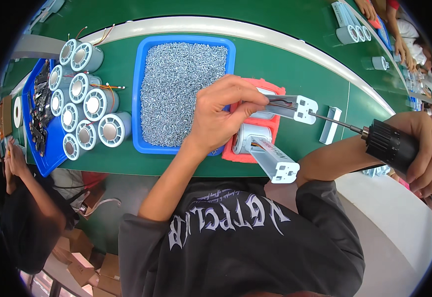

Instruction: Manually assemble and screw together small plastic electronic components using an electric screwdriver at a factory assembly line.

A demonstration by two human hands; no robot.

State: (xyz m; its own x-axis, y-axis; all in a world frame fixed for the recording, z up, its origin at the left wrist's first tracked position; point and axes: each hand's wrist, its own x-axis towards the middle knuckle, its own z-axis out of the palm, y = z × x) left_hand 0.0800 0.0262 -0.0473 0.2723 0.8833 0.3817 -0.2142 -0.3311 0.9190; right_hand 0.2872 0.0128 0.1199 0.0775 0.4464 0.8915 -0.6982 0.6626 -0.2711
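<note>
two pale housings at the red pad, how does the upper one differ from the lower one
The upper housing has a screwdriver bit at its end; the lower housing has none. The left hand is at the upper housing, the lower housing has neither hand on it. In the picture, the upper housing points right, the lower slants down-right. Both have holes in their end faces.

The left hand (228,106) covers one end of the upper white bracket (305,110) and part of the pink cradle (240,157). The right hand (424,168) hides the screwdriver's (390,146) rear. Individual screws (183,94) are too small to distinguish. Co-workers (403,49) at far right are cut off.
</note>
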